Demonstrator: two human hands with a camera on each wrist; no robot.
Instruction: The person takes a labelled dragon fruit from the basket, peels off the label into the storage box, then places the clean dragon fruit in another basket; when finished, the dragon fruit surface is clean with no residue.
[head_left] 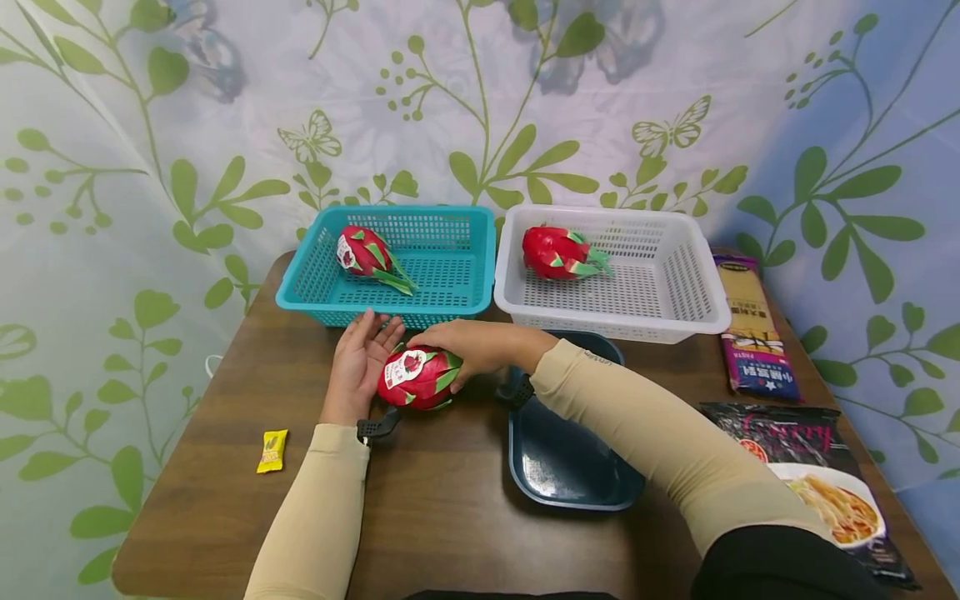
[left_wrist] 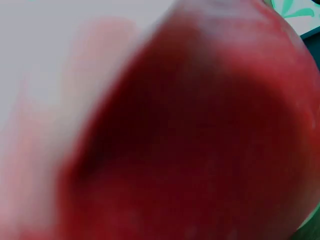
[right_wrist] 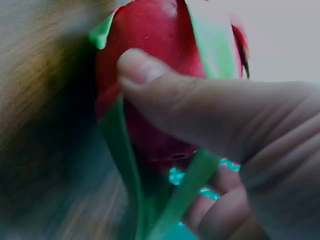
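My right hand (head_left: 483, 346) grips a red dragon fruit (head_left: 431, 385) with a white label on its skin. In the right wrist view, its thumb (right_wrist: 165, 95) lies across the fruit near the green leafy end, and other fingers curl beneath. Beside the fruit's other end is my left hand (head_left: 358, 362), palm toward it with fingers fairly straight. The left wrist view is filled by the fruit's blurred red skin (left_wrist: 210, 140). Behind the hands, a teal basket (head_left: 303, 302) contains another labelled dragon fruit (head_left: 366, 252). A third dragon fruit (head_left: 553, 252) lies in the white basket (head_left: 615, 323).
A dark blue tray (head_left: 573, 467) sits under the right forearm. At the right are a pasta pack (head_left: 753, 325) and a black food bag (head_left: 810, 475). A small yellow packet (head_left: 272, 452) lies left of the left forearm on the wooden table (head_left: 442, 517).
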